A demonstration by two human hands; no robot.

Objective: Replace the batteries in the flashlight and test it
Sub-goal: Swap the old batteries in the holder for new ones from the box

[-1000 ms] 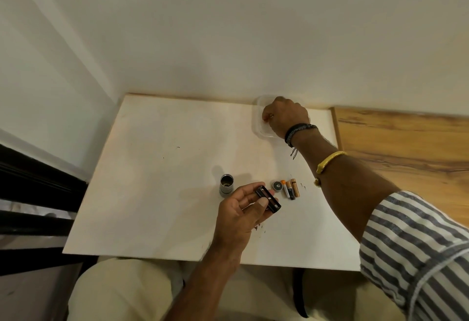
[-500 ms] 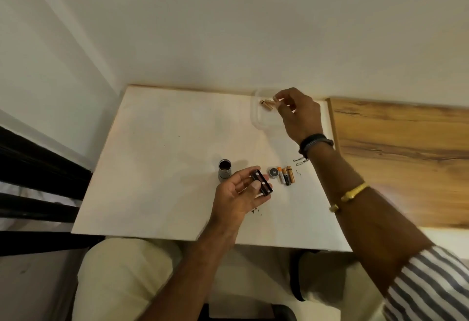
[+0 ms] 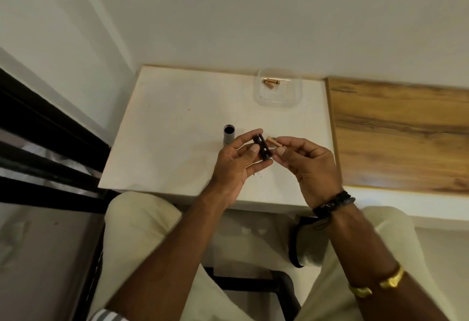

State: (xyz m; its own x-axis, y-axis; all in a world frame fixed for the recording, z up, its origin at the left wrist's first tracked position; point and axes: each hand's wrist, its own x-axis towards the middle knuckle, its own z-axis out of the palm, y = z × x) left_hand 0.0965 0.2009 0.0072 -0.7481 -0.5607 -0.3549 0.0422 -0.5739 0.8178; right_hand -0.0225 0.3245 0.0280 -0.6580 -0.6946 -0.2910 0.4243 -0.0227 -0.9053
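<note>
A black, slotted, cylindrical battery holder is gripped in the left hand above the near part of a white rectangular desk. It is held by its ends between curled fingers, with the thumb laid against its side. Just to the right of it, a small copper-coloured battery is pinched between the thumb and forefinger of the right hand. The battery's far end is angled towards the holder's open side; whether the two are touching cannot be told. Both hands are clenched around what they carry, and they are raised close together, the fingertips almost meeting.

A grey metal flashlight barrel is stood upright on the desk just beyond the left hand, its dark open mouth turned upward. It is untouched by either hand.

At the far edge of the desk, against the pale wall, a clear plastic square container is seen well apart from the hands. Two more copper-coloured spare batteries are lying in its far left corner.

A black braided wristband and a gold bangle are worn on the right arm. A brown wood-grain panel adjoins the desk on the right, and cream trousers are visible below.
</note>
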